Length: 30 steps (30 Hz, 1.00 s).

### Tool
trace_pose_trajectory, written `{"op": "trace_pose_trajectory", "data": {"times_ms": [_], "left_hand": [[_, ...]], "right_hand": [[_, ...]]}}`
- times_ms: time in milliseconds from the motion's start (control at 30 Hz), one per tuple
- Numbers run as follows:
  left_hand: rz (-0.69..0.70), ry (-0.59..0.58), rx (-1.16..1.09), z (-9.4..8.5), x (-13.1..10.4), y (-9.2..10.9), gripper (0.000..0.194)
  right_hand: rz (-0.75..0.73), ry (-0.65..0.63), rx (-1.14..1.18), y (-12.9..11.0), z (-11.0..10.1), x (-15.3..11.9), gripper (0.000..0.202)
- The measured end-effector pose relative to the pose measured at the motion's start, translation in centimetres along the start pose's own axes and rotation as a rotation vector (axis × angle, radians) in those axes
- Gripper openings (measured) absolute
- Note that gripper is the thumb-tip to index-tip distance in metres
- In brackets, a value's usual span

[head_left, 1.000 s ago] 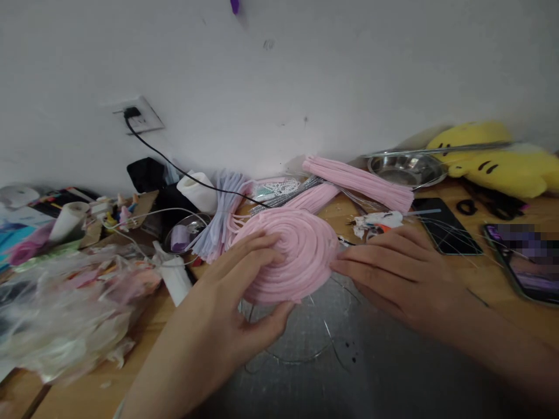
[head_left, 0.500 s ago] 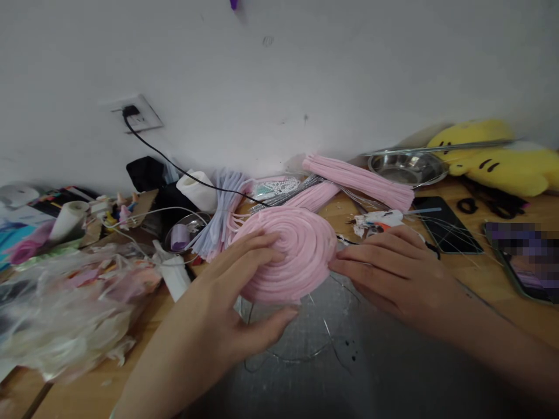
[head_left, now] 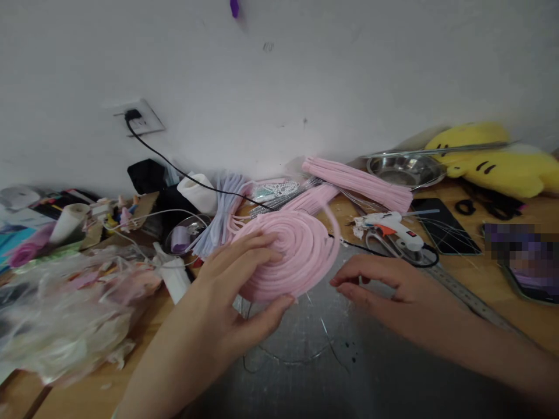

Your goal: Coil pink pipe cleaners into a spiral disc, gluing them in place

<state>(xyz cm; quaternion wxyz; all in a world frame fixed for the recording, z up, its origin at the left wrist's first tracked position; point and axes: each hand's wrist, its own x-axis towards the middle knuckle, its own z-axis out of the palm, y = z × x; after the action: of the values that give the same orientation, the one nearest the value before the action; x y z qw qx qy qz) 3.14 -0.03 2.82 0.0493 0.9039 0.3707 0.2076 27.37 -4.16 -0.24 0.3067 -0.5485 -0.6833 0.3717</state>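
A flat spiral disc of pink pipe cleaners point(head_left: 301, 250) is tilted up before me. My left hand point(head_left: 236, 297) grips it, fingers spread over its face and thumb at the lower edge. On the disc's right side, one loose strand bows away from the coil. My right hand point(head_left: 371, 285) hovers just right of the disc, apart from it; thumb and forefinger tips meet with nothing visible between them. Thin wire point(head_left: 301, 362) lies curved on the grey mat point(head_left: 305, 390) below. Behind the disc is a bundle of pink pipe cleaners point(head_left: 358, 183).
A glue gun point(head_left: 393, 227), a steel ruler point(head_left: 471, 299) and dark phones point(head_left: 445, 224) lie at right. Behind are a metal bowl point(head_left: 406, 169) and a yellow plush toy point(head_left: 502, 163). Plastic bags point(head_left: 74, 314) crowd the left; a black cord point(head_left: 174, 163) runs from the wall socket.
My right hand has let go of the disc's right edge and moved slightly down. The pink strand there has sprung outward. The glue gun now shows more fully.
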Motion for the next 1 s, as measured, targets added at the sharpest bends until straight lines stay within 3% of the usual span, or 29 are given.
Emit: {"op": "trace_pose_trajectory", "data": {"times_ms": [167,1000], "left_hand": [[-0.015,0.014,0.017,0.0,0.1,0.0,0.038],[-0.032,-0.007,0.001,0.2,0.6,0.2,0.035]], "right_hand": [[0.093,-0.033,0.282,0.4,0.7,0.7,0.021],[0.281,-0.026,0.859,1.0,1.7,0.9,0.013]]}}
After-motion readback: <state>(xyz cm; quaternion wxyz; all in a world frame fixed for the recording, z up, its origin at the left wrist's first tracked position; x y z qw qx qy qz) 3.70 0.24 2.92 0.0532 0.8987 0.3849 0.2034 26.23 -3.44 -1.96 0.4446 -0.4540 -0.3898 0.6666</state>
